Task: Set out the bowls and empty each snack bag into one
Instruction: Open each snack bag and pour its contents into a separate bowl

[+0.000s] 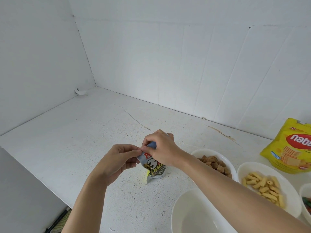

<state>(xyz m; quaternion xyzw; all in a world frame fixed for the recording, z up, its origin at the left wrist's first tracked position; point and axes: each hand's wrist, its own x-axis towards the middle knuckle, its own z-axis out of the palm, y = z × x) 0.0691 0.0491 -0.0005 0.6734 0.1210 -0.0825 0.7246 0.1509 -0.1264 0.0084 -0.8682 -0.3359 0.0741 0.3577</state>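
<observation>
Pinching the top edge of a small snack bag [155, 170], both hands meet over the white surface [84, 148]
- left hand [117, 158]: thumb and fingers curled, clamped on the bag's top corner on its own side
- right hand [161, 148]: fingers curled, clamped on the bag's top edge just beside the left hand's fingertips; its forearm reaches in from the lower right
- small snack bag: grey-white with black, yellow and red print, upright below both hands; whether its lower end touches the surface cannot be told
- bowl of brown squares [208, 151]: white, just right of the right hand's wrist, partly hidden by the forearm
- bowl of yellow tubes [252, 165]: white, further right of the right hand, close beside the bowl of brown squares
- bare white bowl [193, 216]: under the right forearm, nearer the person than either hand
- fourth bowl [303, 190]: cut by the right edge, red and green contents barely seen
- yellow snack bag [289, 148]: lying on the surface far right of both hands, beyond the bowls
</observation>
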